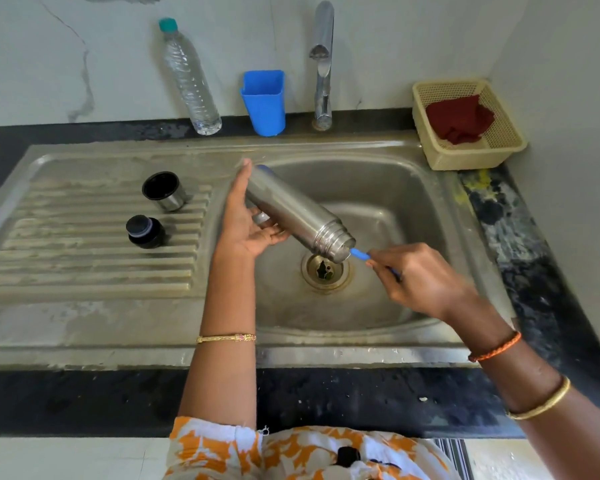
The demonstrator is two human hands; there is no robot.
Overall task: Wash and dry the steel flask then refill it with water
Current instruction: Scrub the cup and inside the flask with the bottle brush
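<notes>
Steel flask (pixel 293 211) held tilted over the sink basin (pixel 388 202), mouth down and toward the drain (pixel 325 270). The left hand (pixel 245 220) cradles its base end — thumb along the upper side, fingers (pixel 271 233) curled beneath. The right hand (pixel 420 275) pinches a blue brush handle (pixel 360 254) whose tip enters the flask mouth. On the draining board (pixel 84 258): steel cup lid (pixel 165 191) and black stopper (pixel 144 232), well apart from the flask. Behind, on the desk: plastic water bottle (pixel 189 77), blue holder (pixel 264 102), tap (pixel 323 64), basket (pixel 499 140) with red cloth (pixel 459 119).
</notes>
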